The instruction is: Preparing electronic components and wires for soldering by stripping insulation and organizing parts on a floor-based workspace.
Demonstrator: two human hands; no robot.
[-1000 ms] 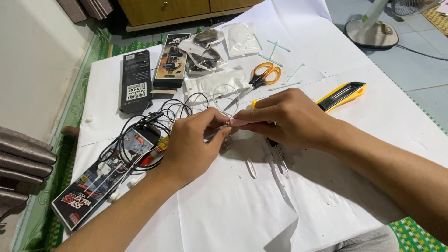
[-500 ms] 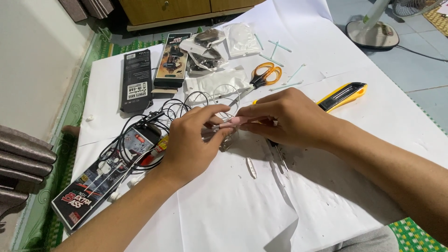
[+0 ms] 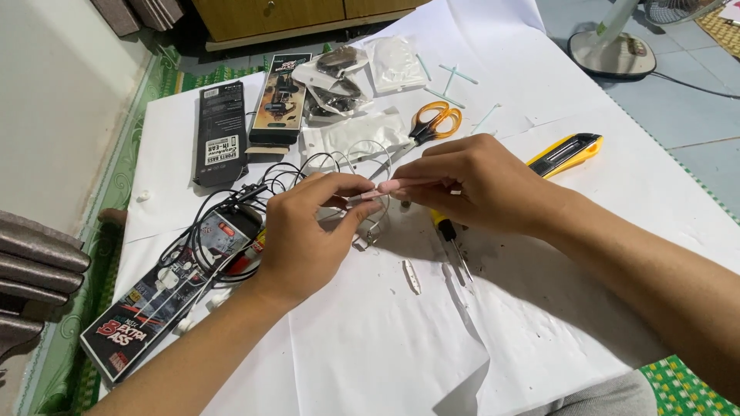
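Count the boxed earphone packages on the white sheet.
3: black box at far left, picture-front box beside it, long box near the left hand. Clear bags might hide more.

You have a single view, taken from the camera on your head, which looks steeply down and forward over your forearms onto the white paper sheet (image 3: 401, 339) spread on the floor. It sits close to the work: your left hand (image 3: 304, 235) and right hand (image 3: 478, 181) meet near the middle of the frame, while the sheet's far edge, the wooden cabinet (image 3: 301, 14) and the fan base (image 3: 613, 52) lie along the top border. No second view is supplied, so no part of the scene is shared between cameras.
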